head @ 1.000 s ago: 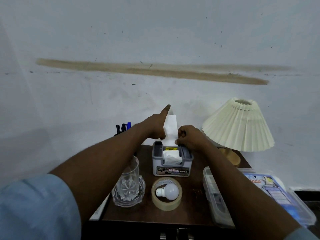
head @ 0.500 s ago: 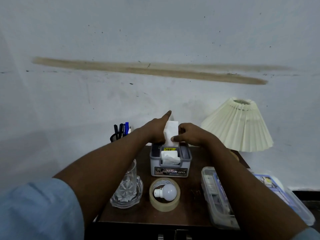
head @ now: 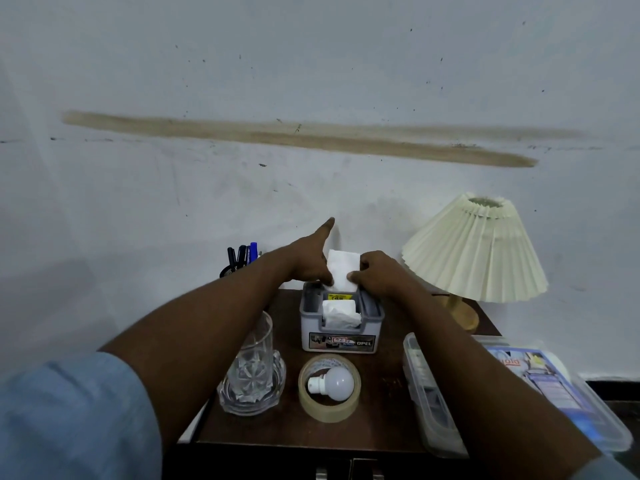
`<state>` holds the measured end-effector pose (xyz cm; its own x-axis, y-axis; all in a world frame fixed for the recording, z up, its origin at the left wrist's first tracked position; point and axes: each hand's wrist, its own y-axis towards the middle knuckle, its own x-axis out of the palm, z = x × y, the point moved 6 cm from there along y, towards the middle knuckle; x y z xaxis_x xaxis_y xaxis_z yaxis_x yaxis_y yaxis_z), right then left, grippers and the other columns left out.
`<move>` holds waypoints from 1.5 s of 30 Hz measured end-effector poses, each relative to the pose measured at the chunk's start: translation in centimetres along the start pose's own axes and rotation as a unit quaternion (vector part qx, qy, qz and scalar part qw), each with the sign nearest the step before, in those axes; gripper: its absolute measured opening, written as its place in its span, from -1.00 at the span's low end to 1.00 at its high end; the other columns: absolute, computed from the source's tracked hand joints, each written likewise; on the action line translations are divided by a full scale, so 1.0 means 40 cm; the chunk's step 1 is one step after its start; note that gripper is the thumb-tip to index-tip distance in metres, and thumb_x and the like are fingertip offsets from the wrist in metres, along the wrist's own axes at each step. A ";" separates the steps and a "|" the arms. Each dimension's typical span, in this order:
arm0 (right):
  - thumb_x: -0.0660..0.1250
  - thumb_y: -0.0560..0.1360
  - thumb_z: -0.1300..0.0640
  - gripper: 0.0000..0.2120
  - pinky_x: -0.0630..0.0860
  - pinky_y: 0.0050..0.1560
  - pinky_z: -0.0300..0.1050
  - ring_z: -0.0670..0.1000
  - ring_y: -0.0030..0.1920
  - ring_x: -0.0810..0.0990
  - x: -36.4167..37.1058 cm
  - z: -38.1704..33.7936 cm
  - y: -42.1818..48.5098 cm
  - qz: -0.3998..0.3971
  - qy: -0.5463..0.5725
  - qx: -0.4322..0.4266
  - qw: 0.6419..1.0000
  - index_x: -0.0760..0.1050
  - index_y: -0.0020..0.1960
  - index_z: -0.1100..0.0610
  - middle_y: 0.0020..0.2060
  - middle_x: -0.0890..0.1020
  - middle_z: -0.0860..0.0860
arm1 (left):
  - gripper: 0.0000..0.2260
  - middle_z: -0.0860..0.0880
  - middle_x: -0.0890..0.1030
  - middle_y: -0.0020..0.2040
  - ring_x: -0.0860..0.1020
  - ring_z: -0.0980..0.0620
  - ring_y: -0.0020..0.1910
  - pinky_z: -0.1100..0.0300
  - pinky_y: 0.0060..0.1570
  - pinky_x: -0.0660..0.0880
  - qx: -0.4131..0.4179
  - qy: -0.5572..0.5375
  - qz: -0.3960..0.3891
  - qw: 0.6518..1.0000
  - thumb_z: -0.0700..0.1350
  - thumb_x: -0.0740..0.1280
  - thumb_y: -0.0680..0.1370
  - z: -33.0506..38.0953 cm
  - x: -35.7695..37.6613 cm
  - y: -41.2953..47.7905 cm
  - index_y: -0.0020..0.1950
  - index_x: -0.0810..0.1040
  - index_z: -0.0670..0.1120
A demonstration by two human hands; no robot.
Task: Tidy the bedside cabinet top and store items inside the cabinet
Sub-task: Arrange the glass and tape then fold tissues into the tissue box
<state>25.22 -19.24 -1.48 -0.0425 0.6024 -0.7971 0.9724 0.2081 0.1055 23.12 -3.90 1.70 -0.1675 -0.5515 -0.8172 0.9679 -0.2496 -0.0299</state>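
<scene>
Tissue over holder
Left hand (head: 304,263) and right hand (head: 377,277) pinch the white tissue (head: 343,271) above our grey tissue holder (head: 341,342), far centre; we judge the left forearm could knock the glass tumbler (head: 256,368).

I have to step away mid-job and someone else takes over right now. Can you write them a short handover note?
Left hand: pinches the left edge of the white tissue, index finger straight.
Right hand: pinches its right edge.
The tissue stands upright over the back of the grey tissue box.
On the cabinet top: glass, tape roll with a bulb lying inside it, clear plastic box, pen holder, lamp.
Done: nothing visibly stored yet.
Left: settle the tissue, then put loose items inside the cabinet.
</scene>
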 end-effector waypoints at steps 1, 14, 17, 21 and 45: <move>0.43 0.51 0.05 -0.78 0.33 -0.34 -0.19 -0.04 -0.26 0.51 0.002 0.004 0.001 0.001 -0.017 0.006 1.000 0.45 -0.21 0.09 -0.26 0.54 -0.02 | 0.16 -0.20 0.67 -0.01 0.64 -0.11 -0.03 0.01 0.07 0.59 -0.002 -0.015 0.005 1.000 -0.32 0.54 0.41 -0.003 -0.001 0.000 0.65 -0.27 0.11; 0.47 0.45 0.21 -0.91 0.55 -0.14 0.03 0.05 -0.21 0.56 -0.013 0.010 -0.052 -0.010 0.035 -0.051 0.998 0.57 -0.16 0.21 -0.21 0.64 0.13 | -0.22 -0.13 0.63 0.16 0.62 -0.09 0.10 0.06 0.11 0.61 -0.007 -0.009 -0.040 0.999 -0.28 0.56 0.38 -0.020 0.009 0.002 0.56 0.33 -0.11; 0.44 0.47 0.25 -0.85 0.57 0.04 0.15 0.21 -0.04 0.65 -0.015 0.006 -0.068 -0.007 0.063 -0.060 0.996 0.63 -0.02 0.32 -0.08 0.69 0.23 | -0.60 -0.16 0.68 0.09 0.65 -0.16 0.07 -0.03 0.13 0.62 0.007 0.023 -0.041 0.999 -0.27 0.56 0.39 -0.012 0.009 -0.011 0.21 0.63 -0.19; 0.37 0.46 0.33 -0.85 0.58 0.00 0.11 0.16 -0.10 0.64 -0.014 0.007 -0.079 -0.023 0.085 -0.053 0.995 0.65 -0.01 0.34 -0.07 0.69 0.27 | -0.74 -0.19 0.72 0.01 0.67 -0.17 0.06 -0.03 0.12 0.61 0.011 0.042 -0.044 0.998 -0.25 0.58 0.39 -0.017 0.013 -0.020 0.05 0.70 -0.24; 0.57 0.36 0.11 -0.21 0.54 -0.20 -0.14 0.03 -0.05 0.56 -0.023 0.012 -0.193 -0.166 -0.095 0.022 0.981 0.20 0.43 0.10 0.05 0.55 0.06 | -0.80 -0.23 0.59 0.15 0.63 -0.20 0.07 -0.05 0.08 0.64 -0.175 0.114 -0.174 0.962 -0.07 0.47 0.48 -0.056 0.005 -0.092 -0.04 0.59 -0.17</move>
<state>17.87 -21.77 -1.84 -0.3198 0.3507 -0.8802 0.9210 0.3332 -0.2019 19.94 -1.31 0.34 -0.4854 -0.2834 -0.8271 0.8715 -0.0815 -0.4836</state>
